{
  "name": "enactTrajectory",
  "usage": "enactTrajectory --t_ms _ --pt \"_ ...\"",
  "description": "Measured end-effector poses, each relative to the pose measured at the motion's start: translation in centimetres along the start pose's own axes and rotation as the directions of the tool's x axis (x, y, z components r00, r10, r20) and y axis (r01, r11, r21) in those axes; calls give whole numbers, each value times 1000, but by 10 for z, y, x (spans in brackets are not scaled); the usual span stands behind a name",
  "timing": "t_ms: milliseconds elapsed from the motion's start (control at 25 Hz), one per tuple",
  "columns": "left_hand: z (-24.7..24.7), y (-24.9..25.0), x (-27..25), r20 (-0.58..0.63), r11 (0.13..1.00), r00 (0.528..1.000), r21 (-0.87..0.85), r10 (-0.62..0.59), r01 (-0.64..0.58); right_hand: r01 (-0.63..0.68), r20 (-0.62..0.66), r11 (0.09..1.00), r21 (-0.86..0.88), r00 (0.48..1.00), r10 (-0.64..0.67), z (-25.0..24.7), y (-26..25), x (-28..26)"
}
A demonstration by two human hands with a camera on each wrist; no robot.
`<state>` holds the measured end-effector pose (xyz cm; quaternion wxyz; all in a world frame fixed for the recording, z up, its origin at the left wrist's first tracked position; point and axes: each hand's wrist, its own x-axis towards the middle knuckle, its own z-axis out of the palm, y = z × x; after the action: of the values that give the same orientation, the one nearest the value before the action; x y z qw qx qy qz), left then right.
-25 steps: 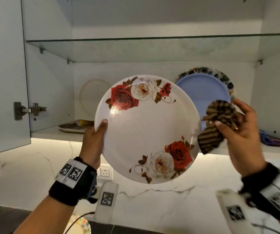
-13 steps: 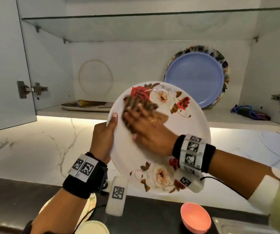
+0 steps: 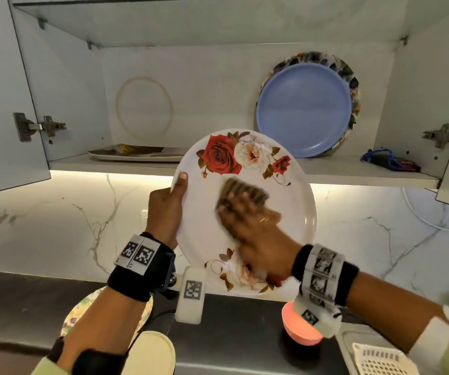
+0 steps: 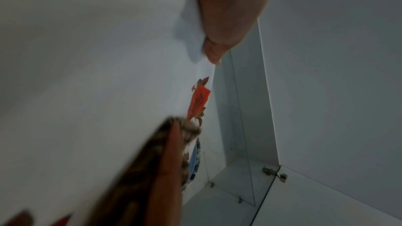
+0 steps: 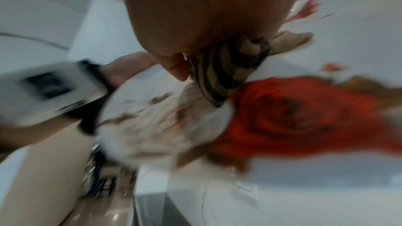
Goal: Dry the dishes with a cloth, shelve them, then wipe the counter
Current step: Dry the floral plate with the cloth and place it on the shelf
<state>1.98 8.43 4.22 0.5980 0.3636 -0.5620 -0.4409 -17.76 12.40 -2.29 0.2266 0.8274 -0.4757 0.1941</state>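
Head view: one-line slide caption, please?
Left hand holds rose plate upright while right hand presses striped cloth across its face.

This is a home kitchen. An open cupboard (image 3: 163, 63) holds a blue plate (image 3: 303, 109), the wall (image 3: 55, 226) is white marble, and a pink bowl (image 3: 299, 331) sits on the dark counter (image 3: 245, 334).

A blue strap bundle (image 3: 388, 159) lies at the right end of the cabinet shelf (image 3: 109, 165). Door hinges (image 3: 39, 126) sit on both cabinet sides. A white cable (image 3: 420, 212) curves over the marble backsplash (image 3: 55, 220) at the right.
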Motion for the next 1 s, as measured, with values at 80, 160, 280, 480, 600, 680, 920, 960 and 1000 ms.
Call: enactTrajectory --t_ms 80,160,280,480,600,680,920,960,1000 --pt "2 -6 3 -16 999 1000 -28 -25 24 208 79 978 -35 976 -204 17 -28 -14" --pt "0 -12 3 -10 998 999 -53 -47 47 215 178 974 68 958 -224 23 -31 -31" --pt "-8 -20 -2 -4 997 998 -41 -70 70 244 247 952 183 926 -284 16 -7 -60" --pt "-24 -21 8 -64 998 996 -28 -56 54 31 56 993 -111 998 -25 6 54 -81" --pt "-24 -23 15 -82 997 994 -38 -66 63 -195 -113 919 -342 980 165 6 67 -84" --pt "-23 -27 17 -89 996 992 -43 -85 81 -244 -182 866 -437 967 180 2 67 -87" --pt "-40 -33 21 -199 992 975 -98 -101 83 -719 69 607 -339 624 778 -49 62 -109" --pt "-42 -31 23 -214 991 973 -121 -90 65 -816 171 544 -197 518 838 -53 64 -111" --pt "-42 -28 27 -226 990 971 -135 -70 40 -873 302 487 -22 458 836 -54 65 -109"
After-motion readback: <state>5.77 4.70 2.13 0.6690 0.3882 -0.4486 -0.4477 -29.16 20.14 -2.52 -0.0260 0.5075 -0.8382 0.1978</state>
